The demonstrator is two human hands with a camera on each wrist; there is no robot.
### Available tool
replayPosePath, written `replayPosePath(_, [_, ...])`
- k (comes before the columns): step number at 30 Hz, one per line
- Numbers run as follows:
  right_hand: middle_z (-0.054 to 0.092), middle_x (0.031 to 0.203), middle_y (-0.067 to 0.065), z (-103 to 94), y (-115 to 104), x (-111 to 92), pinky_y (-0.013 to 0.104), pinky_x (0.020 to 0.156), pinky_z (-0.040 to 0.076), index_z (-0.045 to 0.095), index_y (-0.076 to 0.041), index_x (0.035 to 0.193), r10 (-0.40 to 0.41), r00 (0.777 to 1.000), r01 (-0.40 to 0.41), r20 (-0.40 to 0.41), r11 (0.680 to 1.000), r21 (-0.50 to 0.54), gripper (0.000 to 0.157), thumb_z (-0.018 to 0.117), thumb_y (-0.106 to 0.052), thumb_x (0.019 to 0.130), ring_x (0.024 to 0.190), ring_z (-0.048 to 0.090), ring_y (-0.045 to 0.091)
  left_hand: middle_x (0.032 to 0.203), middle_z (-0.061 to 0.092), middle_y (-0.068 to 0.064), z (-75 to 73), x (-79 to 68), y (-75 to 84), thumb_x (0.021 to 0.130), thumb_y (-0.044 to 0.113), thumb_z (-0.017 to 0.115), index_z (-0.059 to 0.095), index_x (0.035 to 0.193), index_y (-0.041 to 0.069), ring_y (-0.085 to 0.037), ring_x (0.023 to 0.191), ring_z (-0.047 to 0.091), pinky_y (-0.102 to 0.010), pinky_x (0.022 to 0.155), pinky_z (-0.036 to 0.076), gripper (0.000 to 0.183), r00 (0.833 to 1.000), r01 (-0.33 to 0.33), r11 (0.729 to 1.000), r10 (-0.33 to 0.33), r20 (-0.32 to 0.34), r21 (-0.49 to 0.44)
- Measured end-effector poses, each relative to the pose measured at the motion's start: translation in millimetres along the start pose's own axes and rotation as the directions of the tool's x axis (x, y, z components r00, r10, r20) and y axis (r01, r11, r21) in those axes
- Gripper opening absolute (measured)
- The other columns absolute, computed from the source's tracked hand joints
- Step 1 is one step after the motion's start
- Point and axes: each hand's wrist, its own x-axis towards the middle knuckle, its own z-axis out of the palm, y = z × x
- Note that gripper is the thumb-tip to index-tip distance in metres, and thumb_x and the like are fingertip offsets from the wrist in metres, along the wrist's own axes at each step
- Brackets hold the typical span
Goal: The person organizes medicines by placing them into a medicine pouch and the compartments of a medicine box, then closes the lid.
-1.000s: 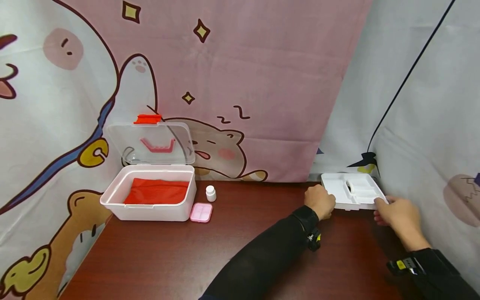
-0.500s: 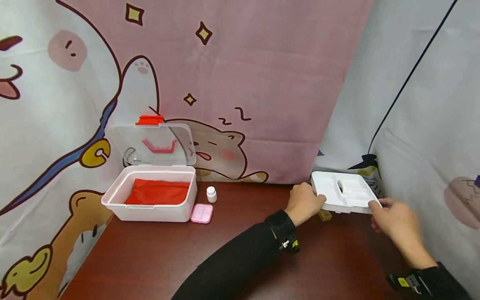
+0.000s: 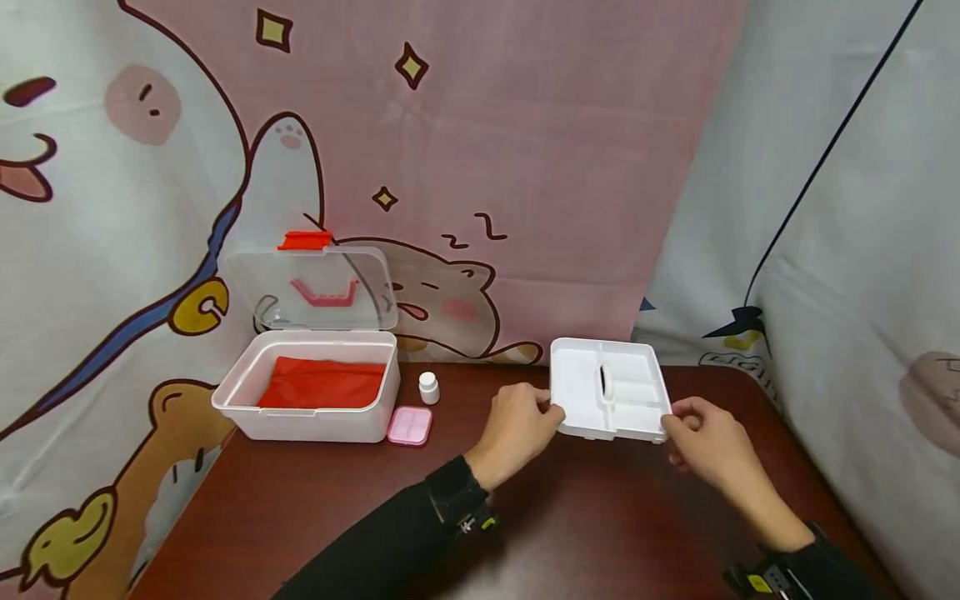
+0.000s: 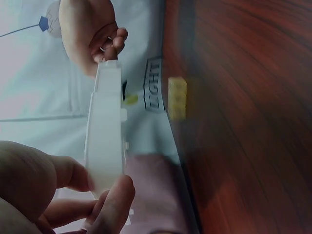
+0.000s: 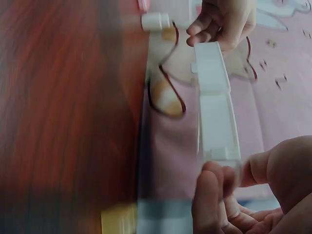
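Note:
A shallow white tray [image 3: 611, 387] with divided compartments and a handle slot is held between both hands, raised above the table. My left hand [image 3: 517, 429] pinches its left end, thumb on top and fingers beneath. At the opposite end my right hand [image 3: 712, 446] grips the near right corner the same way. In the left wrist view the tray [image 4: 107, 126] is seen from its side, with small tabs along its underside. A yellow bumpy block [image 4: 177, 98] lies on the table beyond it, hidden in the head view.
A white box [image 3: 307, 425] with its clear lid [image 3: 322, 292] raised stands at the left, a folded red cloth [image 3: 322, 383] inside. Beside it are a small white bottle [image 3: 429, 388] and a pink pill case [image 3: 409, 426]. Fabric backdrops [image 3: 562, 167] border the brown table [image 3: 585, 525].
Both hands have carried the white tray leftward and up from the table's right side. The yellow block came into sight beneath it half a second ago and is hidden in the head view now.

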Motion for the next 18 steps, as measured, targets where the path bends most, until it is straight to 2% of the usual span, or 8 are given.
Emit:
replayPosePath(2, [0.076,0.078,0.007,13.5,-9,-1,0.033,0.056,0.062,0.062,0.005,0.132,-0.013,0.999,0.012,0.035,0.999,0.036,0.037,0.062,-0.024,0.109,0.061,0.071,0.018,0.084,0.08,0.001,-11.2,-7.4,-13.1,0.096,0.016,0.073,0.089,0.108,0.007,-0.009,0.058,0.052,-0.025,0.053,0.042,0.021,1.0,0.005,1.0,-0.004,-0.03,0.024])
replayPosePath(3, [0.076,0.078,0.007,20.3,-14,-1,0.034,0.056,0.062,0.062,0.004,0.131,-0.016,0.998,0.012,0.055,0.998,0.058,0.035,0.064,-0.022,0.108,0.061,0.071,0.018,0.093,0.084,-0.002,-16.5,-11.7,-19.8,0.096,0.016,0.074,0.088,0.111,0.007,-0.01,0.063,0.055,-0.026,0.056,0.044,0.023,0.999,0.007,0.999,-0.005,-0.042,0.042])
replayPosePath(6, [0.076,0.077,0.007,42.4,-25,-1,0.035,0.055,0.063,0.062,0.004,0.128,-0.014,0.993,0.001,0.114,0.994,0.111,0.032,0.066,-0.017,0.104,0.06,0.072,0.019,0.11,0.085,-0.01,-30.5,-26.3,-40.3,0.096,0.016,0.076,0.086,0.117,0.004,-0.015,0.075,0.065,-0.028,0.063,0.05,0.026,0.997,0.015,0.995,-0.008,-0.077,0.1])
replayPosePath(10, [0.074,0.075,0.008,70.0,-34,-1,0.038,0.055,0.063,0.062,0.002,0.119,-0.022,0.982,-0.01,0.189,0.986,0.165,0.024,0.068,-0.011,0.1,0.057,0.07,0.019,0.102,0.082,-0.013,-42.5,-44.1,-65.4,0.095,0.012,0.075,0.086,0.116,0.002,-0.018,0.081,0.068,-0.03,0.07,0.053,0.026,0.996,0.034,0.987,-0.02,-0.088,0.156])
replayPosePath(12, [0.074,0.073,0.008,81.3,-37,-1,0.039,0.055,0.063,0.063,0.001,0.115,-0.035,0.976,-0.003,0.214,0.985,0.172,0.021,0.07,-0.01,0.099,0.056,0.07,0.019,0.103,0.083,-0.014,-46.4,-51.7,-75.4,0.093,0.01,0.075,0.086,0.115,0.001,-0.018,0.082,0.069,-0.032,0.073,0.056,0.026,0.996,0.054,0.985,-0.041,-0.085,0.161])
replayPosePath(16, [0.074,0.071,0.005,98.9,-38,-3,0.038,0.054,0.062,0.066,-0.002,0.111,-0.039,0.969,0.007,0.245,0.992,0.128,0.018,0.073,-0.011,0.097,0.055,0.069,0.019,0.102,0.083,-0.013,-51.7,-64.6,-89.4,0.091,0.008,0.076,0.086,0.114,0.0,-0.018,0.085,0.072,-0.034,0.078,0.058,0.026,0.995,0.082,0.98,-0.072,-0.064,0.18])
replayPosePath(18, [0.074,0.071,0.005,105.4,-38,-4,0.037,0.053,0.061,0.067,-0.003,0.11,-0.036,0.964,0.007,0.263,0.994,0.109,0.017,0.074,-0.012,0.098,0.055,0.069,0.019,0.095,0.081,-0.009,-54.6,-69.0,-92.7,0.09,0.007,0.076,0.086,0.112,0.0,-0.013,0.077,0.069,-0.031,0.074,0.056,0.025,0.995,0.097,0.979,-0.089,-0.048,0.182])
